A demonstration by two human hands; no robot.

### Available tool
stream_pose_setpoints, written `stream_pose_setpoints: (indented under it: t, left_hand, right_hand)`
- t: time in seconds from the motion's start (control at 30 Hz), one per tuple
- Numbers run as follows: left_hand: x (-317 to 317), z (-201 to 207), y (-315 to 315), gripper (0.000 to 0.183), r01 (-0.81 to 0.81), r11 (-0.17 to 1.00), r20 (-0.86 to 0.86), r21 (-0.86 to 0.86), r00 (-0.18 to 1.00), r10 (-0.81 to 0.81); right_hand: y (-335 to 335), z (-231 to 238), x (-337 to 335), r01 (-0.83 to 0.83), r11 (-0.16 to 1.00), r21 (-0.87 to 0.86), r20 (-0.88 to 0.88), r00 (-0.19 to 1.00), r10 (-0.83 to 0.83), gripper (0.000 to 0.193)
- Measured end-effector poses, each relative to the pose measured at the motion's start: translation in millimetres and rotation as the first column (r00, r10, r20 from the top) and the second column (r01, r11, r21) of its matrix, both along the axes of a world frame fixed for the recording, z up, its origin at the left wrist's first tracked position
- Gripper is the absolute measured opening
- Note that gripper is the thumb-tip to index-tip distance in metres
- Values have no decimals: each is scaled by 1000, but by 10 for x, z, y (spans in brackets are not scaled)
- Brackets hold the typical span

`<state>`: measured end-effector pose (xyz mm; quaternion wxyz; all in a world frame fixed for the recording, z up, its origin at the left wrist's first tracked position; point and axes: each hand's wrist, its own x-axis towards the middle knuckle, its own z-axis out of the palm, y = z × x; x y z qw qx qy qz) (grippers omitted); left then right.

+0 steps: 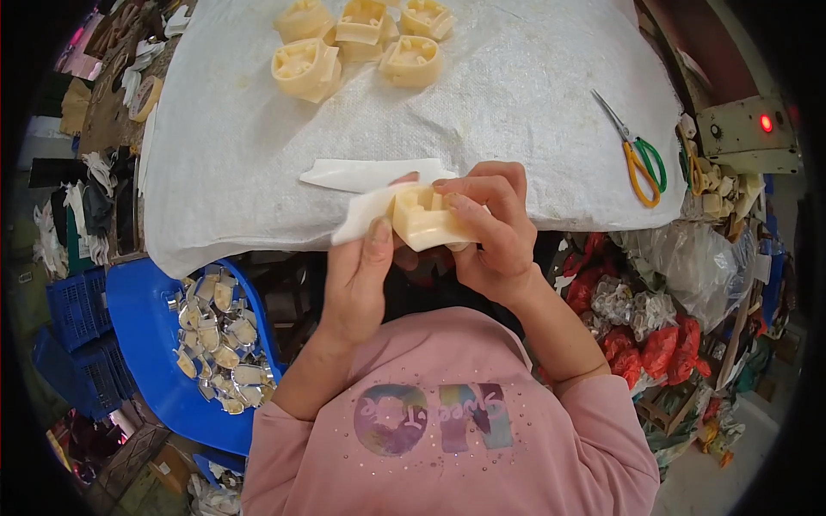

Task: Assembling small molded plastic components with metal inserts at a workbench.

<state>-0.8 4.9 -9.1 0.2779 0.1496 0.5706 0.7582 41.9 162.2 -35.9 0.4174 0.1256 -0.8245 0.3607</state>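
Just past the table's near edge I hold a cream, hollow moulded plastic piece [426,229] with its open side facing up. My right hand [502,230] grips its right side, thumb and fingers bent around it. My left hand [361,279] pinches a white strip [365,211] against the piece's left side, with the strip's end sticking out to the left. How far the strip runs round the back is hidden by my fingers. Behind my hands, a second white strip [370,175] lies flat on the white woven sheet [551,129].
Several similar cream pieces [411,62] stand at the far side. Scissors [641,159] with yellow and green handles lie at right. Left of me, a blue plastic chair [151,344] holds many shiny metal-edged parts [224,344]. Red plastic bags [661,348] are heaped below right.
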Motion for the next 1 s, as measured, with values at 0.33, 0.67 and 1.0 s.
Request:
stream_pose_setpoints:
  t: [0.33, 0.67, 1.0]
  left_hand:
    - [-18, -85, -98, 27, -224, 954, -256, -200, 952, 170]
    - [82, -70, -9, 26, -218, 931, -347, -293, 931, 109]
    - [65, -8, -41, 27, -301, 817, -759, -491, 608, -233]
  right_hand:
    - [-31, 336, 189, 82, 930, 359, 317, 926, -204, 33]
    - [-29, 350, 252, 1, 918, 397, 509, 832, -222, 23]
    - [-6, 97, 206, 37, 962, 269, 429, 890, -154, 28]
